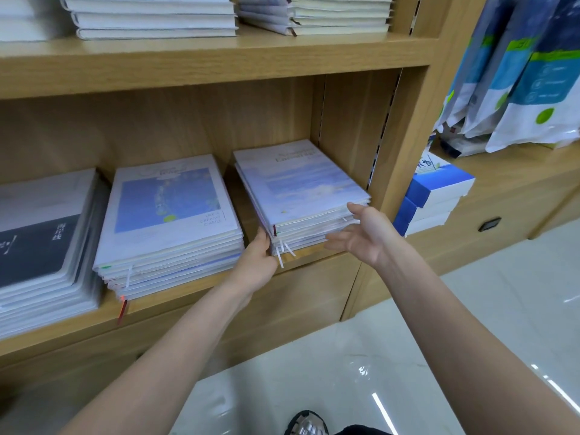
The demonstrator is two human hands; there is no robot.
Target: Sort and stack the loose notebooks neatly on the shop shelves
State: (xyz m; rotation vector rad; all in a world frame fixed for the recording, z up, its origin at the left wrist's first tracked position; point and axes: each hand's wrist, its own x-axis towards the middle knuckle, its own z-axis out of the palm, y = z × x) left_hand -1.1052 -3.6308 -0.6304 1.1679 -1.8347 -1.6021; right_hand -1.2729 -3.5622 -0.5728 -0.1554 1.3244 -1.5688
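Observation:
A stack of pale blue notebooks [298, 186] lies at the right end of the wooden shelf [194, 296], skewed against the side panel, with white ribbon markers hanging off its front. My left hand [255, 262] touches the stack's front left corner, fingers hidden behind the edge. My right hand [364, 232] hovers at the front right corner with fingers spread, the thumb near the top cover. A second stack with a blue picture cover [169, 215] sits to the left, and a grey and dark stack [44, 240] lies at the far left.
More white notebook stacks [153, 17] fill the shelf above. Right of the side panel, blue and white boxes [436, 193] are piled on a lower ledge, with hanging plastic packs [527, 76] above them. Glossy floor and a shoe [306, 423] lie below.

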